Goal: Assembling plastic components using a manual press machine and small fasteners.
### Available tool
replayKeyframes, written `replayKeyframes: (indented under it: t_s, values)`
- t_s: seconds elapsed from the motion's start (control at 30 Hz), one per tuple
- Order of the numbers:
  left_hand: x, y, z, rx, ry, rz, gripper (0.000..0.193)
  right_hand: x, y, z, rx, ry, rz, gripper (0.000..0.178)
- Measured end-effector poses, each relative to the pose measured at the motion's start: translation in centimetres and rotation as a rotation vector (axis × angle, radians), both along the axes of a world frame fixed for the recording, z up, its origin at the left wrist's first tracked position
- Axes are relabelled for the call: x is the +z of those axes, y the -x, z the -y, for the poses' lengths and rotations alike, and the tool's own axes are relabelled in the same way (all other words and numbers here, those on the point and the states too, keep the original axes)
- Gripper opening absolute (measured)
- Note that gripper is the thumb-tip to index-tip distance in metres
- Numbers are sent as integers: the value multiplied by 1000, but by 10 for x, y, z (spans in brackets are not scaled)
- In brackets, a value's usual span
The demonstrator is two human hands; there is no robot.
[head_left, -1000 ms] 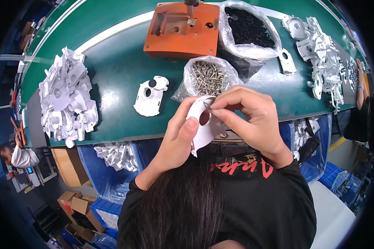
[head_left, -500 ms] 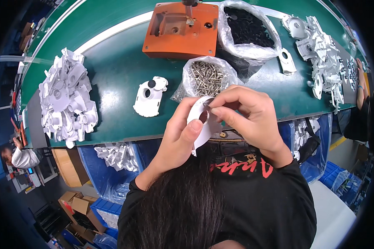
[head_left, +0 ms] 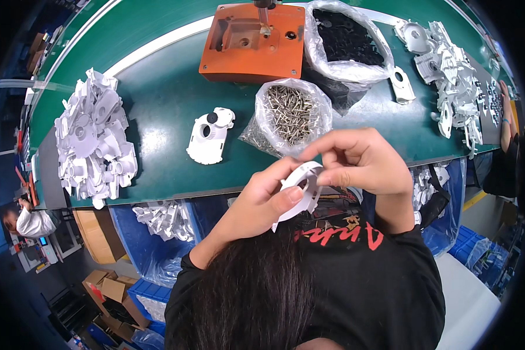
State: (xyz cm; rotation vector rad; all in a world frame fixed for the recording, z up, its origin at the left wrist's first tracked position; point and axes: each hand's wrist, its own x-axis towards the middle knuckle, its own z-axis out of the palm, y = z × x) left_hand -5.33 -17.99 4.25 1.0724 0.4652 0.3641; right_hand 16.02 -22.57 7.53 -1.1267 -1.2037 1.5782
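Close to my body, above the table's near edge, a white plastic part (head_left: 301, 185) with a round opening is held up and tilted. My left hand (head_left: 268, 201) grips its left side, thumb on the face and fingers behind. At its upper right rim, the curled index finger and thumb of my right hand (head_left: 361, 163) close on the edge; whether a small piece is between them cannot be seen. Just beyond my hands stands a clear bag of metal screws (head_left: 291, 114). A similar white part with a black knob (head_left: 209, 135) lies on the table to the left.
An orange fixture (head_left: 254, 44) stands at the back, beside a bag of black pieces (head_left: 347, 41). White parts form a left pile (head_left: 96, 137) and a right pile (head_left: 452, 81). A single white part (head_left: 401, 86) lies near the right pile. Other people are at both sides.
The held white part has turned and come slightly lower and nearer, showing its ribbed rim. My right hand has shifted down and right, its fingers moving from the opening to the rim.
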Motion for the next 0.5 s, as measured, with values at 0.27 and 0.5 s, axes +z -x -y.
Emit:
replayKeyframes:
  t_s: [0.27, 0.5]
  values:
    - [1, -4, 4, -101, 102, -9, 50, -11, -10, 6, 99, 81, -87, 29]
    - [-3, -4, 4, -112, 121, -2, 47, -29, -9, 10, 116, 103, -235, 23]
